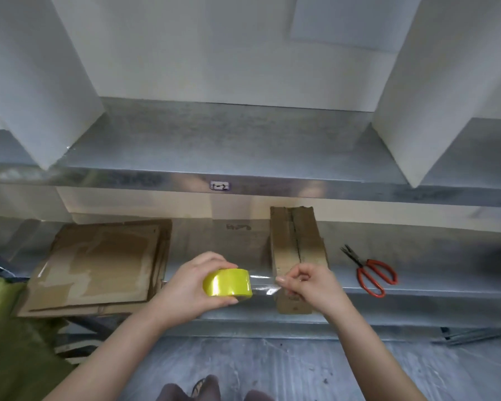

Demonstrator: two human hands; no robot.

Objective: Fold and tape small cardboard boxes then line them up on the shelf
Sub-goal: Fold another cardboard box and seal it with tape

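Grey metal shelves stood in front of the person, and the low shelf (431, 285) held all the things. The left hand (185, 287) gripped the yellow tape roll (227, 285), with fingers curled over its top and the thumb under it. The right hand (310, 287) pinched the loose end of the clear tape strip (265, 283) between thumb and first finger. The strip ran tight between the two hands.

The small box (297, 235) lay on the shelf just behind the right fingers. It was folded shut, and I could see no tape on its long top seam. A stack of flat cardboard (99, 264) lay out past the left fingers. Red scissors (370, 272) lay out past the right fingers.

The tape looked thin, light and very sticky. It would likely curl and stick to itself if it went slack, so holding just its end and keeping it tight seemed best. The box looked light and a bit bendy. It might slide, so pressing down on its top beside the seam should keep it in place.
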